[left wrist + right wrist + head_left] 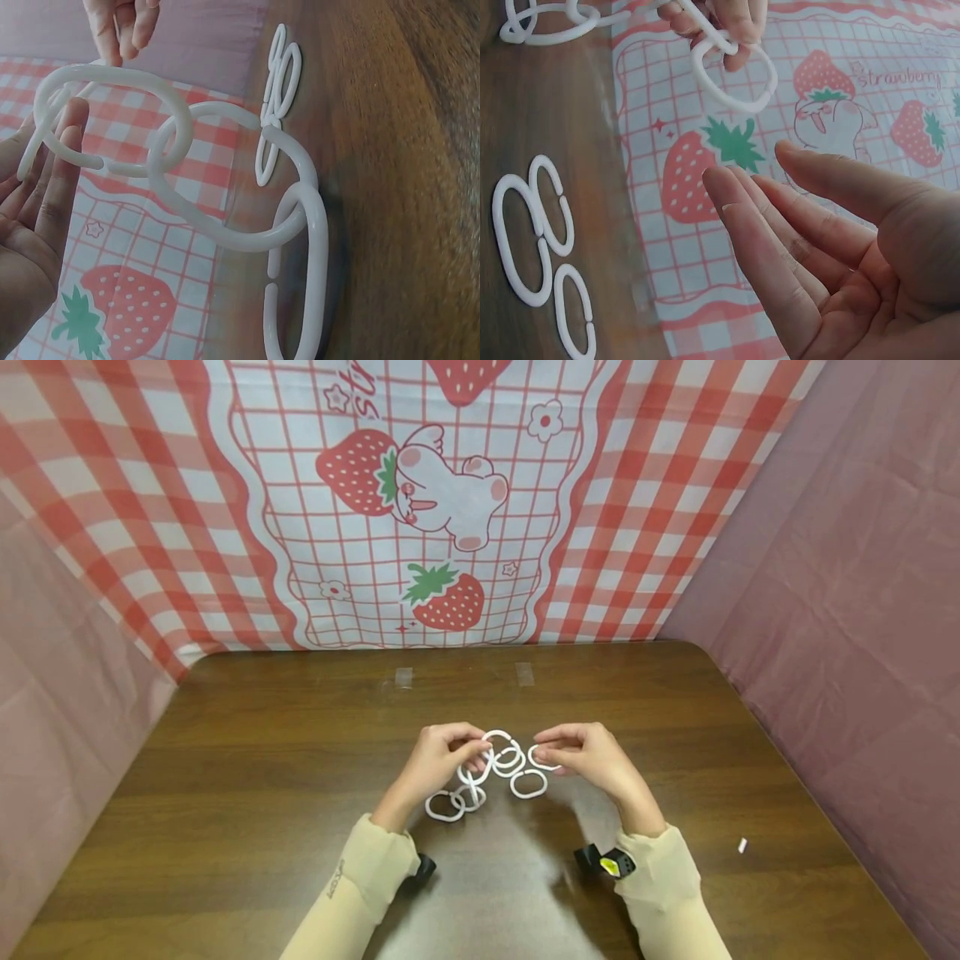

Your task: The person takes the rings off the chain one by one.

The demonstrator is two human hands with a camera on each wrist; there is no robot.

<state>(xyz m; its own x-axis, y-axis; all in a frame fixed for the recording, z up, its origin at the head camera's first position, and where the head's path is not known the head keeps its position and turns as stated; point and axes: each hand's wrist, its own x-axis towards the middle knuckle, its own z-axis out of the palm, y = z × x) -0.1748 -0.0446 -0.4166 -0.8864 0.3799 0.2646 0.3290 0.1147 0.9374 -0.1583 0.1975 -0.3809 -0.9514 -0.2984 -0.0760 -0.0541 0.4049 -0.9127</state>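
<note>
My left hand (441, 756) pinches a white plastic C-shaped link between thumb and fingers. More hooked-together links form a chain (315, 255) from it, its lower end trailing down to the table. In the left wrist view, each link has a narrow gap in its side. My right hand (592, 757) is held with fingers extended and nothing between them, above the table to the right of the chain. Three loose white links (543, 277) lie close together on the table, between and below my hands.
The brown wooden table (262, 860) has two strips of clear tape (404, 677) near its far edge. A small white scrap (742, 845) lies at the right. A strawberry-print cloth (300, 485) hangs behind, with pink cloth (840, 610) at both sides.
</note>
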